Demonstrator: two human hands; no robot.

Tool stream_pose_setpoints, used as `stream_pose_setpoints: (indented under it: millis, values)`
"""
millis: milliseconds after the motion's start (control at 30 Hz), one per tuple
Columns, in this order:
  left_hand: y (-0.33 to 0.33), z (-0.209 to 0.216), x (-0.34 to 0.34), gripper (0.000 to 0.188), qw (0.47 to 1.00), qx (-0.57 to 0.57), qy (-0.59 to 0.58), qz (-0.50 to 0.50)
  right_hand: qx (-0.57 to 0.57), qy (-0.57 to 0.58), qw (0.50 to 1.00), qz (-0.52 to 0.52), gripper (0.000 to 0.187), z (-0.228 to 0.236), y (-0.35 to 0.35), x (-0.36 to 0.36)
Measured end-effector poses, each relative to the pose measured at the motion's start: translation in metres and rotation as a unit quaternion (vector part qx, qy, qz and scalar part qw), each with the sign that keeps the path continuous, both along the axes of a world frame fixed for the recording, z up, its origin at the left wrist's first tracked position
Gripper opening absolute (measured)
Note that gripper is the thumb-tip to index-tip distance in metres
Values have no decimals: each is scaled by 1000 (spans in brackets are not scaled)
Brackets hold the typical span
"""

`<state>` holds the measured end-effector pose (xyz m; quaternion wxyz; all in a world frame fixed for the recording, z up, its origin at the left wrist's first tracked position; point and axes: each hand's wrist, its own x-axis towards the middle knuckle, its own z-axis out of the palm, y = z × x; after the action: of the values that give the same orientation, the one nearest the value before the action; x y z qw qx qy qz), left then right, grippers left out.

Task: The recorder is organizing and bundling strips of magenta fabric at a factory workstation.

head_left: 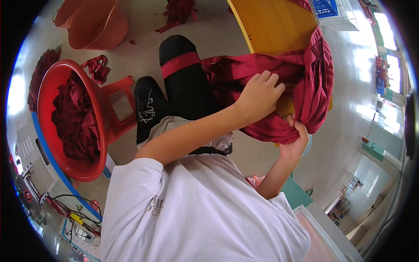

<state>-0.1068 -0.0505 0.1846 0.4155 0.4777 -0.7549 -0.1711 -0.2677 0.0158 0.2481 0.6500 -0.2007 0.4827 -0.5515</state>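
A long bundle of dark red cloth (316,87) loops over the right side, gathered in folds, with part of it lying across the yellow board. My right hand (297,136) pinches the lower end of the bundle between thumb and fingers. Just above and left of it, my left hand (262,94) is closed over the middle of the loop, its fingers curled downward. Whatever those fingertips grip is hidden beneath the hand. More red cloth stretches left from the bundle to my knee, and a red band crosses my dark trouser leg.
A red basin (102,144) full of red cloth pieces stands at left, beside a red plastic stool (120,107). Orange-red tubs (98,26) sit farther off. Cloth scraps (97,69) lie on the floor. The yellow board (270,26) borders the work; a blue crate (326,8) stands beyond.
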Motion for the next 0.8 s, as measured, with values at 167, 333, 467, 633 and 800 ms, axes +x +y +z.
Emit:
stream_pose_setpoints:
  millis: [167, 333, 467, 633, 800]
  values:
    - [-1, -2, -5, 12, 964, 144, 224, 2, -17, -13, 999, 28, 24, -1, 0, -4]
    - [-5, 3, 4, 14, 879, 280, 374, -95, -14, -25, 999, 21, 24, 0, 0, -4]
    - [-5, -4, 12, 17, 871, 323, 347, -124, -12, -9, 1000, 14, 24, -1, 1, -7]
    - [0, -2, 17, 20, 773, 446, 423, -156, 54, 75, 996, -6, 38, -7, 2, -16]
    - [6, 11, 15, 11, 721, 470, 462, -211, 99, 74, 991, -54, 44, -11, 1, -7]
